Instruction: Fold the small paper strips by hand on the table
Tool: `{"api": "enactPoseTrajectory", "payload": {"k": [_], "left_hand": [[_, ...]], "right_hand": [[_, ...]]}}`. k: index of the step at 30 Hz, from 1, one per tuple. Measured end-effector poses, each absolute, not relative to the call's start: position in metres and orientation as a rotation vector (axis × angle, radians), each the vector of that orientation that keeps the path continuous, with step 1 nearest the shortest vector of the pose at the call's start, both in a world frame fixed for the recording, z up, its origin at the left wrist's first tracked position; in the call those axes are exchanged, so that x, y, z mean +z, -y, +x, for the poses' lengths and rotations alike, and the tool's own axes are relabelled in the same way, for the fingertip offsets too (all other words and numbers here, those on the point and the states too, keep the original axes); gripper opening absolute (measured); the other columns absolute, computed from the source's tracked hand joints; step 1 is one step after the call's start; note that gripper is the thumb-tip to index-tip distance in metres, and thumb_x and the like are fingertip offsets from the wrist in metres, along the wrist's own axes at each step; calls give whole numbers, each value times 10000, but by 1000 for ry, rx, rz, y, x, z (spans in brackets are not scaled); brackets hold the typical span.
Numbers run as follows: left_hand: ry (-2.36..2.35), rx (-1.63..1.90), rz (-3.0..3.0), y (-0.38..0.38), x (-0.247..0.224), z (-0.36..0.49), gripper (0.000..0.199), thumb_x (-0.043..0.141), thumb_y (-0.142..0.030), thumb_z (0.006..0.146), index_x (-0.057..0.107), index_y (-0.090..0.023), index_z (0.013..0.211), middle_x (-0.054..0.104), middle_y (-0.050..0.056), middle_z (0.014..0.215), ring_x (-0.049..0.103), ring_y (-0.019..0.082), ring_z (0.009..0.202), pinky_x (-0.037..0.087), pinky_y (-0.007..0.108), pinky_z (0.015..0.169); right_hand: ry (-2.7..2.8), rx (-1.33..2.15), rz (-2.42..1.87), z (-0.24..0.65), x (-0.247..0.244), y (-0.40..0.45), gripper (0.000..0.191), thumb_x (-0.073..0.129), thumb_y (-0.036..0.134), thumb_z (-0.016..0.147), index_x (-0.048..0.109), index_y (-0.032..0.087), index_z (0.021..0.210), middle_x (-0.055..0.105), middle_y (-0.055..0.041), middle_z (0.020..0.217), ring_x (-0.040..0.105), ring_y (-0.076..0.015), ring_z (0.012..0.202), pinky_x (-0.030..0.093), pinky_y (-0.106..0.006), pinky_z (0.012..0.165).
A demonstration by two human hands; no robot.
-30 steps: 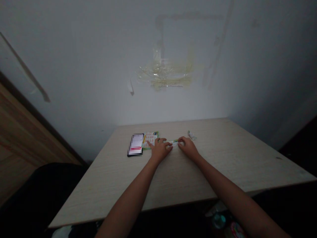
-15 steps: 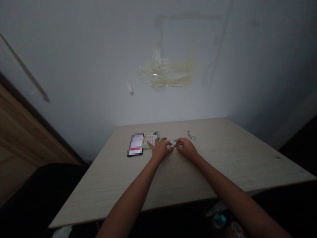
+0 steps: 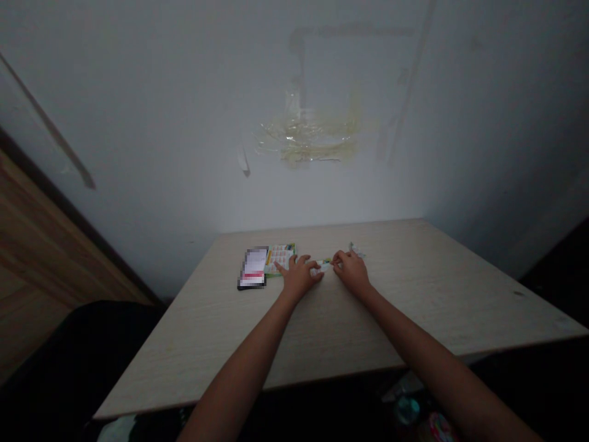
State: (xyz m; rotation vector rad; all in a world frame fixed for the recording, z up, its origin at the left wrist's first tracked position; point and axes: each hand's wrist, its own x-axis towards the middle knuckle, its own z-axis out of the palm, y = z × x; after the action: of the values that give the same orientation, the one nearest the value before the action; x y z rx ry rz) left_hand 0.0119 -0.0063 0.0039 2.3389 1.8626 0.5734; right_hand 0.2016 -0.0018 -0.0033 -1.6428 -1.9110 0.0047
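Note:
My left hand (image 3: 300, 280) lies on the table with its fingers spread, its forefinger and thumb at a small printed paper (image 3: 321, 267) with a green upper edge. The paper lies flat, partly under those fingertips. At the paper's right end, my right hand (image 3: 352, 272) is closed in a pinch; what sits between its fingertips is too small to make out. Left of my hands is a larger printed sheet (image 3: 280, 255), its lower right part behind my left hand's outstretched fingers.
A phone (image 3: 253, 270) with a lit, blurred screen lies beside the sheet. A crumpled clear scrap (image 3: 356, 250) lies just beyond my right hand. The pale wooden table (image 3: 391, 331) meets a wall (image 3: 193, 153) bearing old tape (image 3: 317, 144). Below the front edge a bottle (image 3: 407, 408) shows dimly.
My right hand has shifted slightly right, away from my left, so more of the small paper shows between them. My left hand stays in place.

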Motion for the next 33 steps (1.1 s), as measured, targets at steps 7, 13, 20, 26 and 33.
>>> {"api": "enactPoseTrajectory", "payload": {"k": [7,13,20,26,33], "left_hand": [[-1853,573,2377,9,4,11,285,623,-566,848,711,-422,1077,537,-38,1457,304,351,1422,-19,797,1089],[-1839,616,2409,8,1,11,272,620,-570,852,714,-431,1066,564,-44,1427,322,344,1410,-27,802,1083],[-1843,614,2407,8,2,11,274,623,-577,847,720,-430,1058,572,-41,1418,323,345,1408,-33,792,1093],[-1837,635,2413,8,0,11,270,628,-569,848,723,-423,1054,591,-39,1397,336,345,1402,-45,795,1091],[-1810,617,2474,9,0,8,255,568,-547,897,723,-449,1073,594,-37,1393,318,345,1419,-71,803,1083]], "right_hand": [[1898,-7,-1701,200,-3,1,117,620,219,864,653,227,976,675,-78,976,593,-229,979,419,-318,877],[1872,1,-1697,198,-4,2,134,598,221,881,651,228,1005,681,-82,969,602,-244,997,428,-325,870],[1852,-9,-1720,196,-5,3,147,582,219,889,651,226,1019,685,-108,993,613,-254,995,430,-332,861],[1893,-7,-1706,196,-3,2,127,591,221,875,654,223,985,687,-88,942,606,-247,978,426,-331,871],[1952,-9,-1628,195,-3,-1,151,620,229,850,642,227,999,712,-38,926,594,-236,970,425,-339,884]]}}
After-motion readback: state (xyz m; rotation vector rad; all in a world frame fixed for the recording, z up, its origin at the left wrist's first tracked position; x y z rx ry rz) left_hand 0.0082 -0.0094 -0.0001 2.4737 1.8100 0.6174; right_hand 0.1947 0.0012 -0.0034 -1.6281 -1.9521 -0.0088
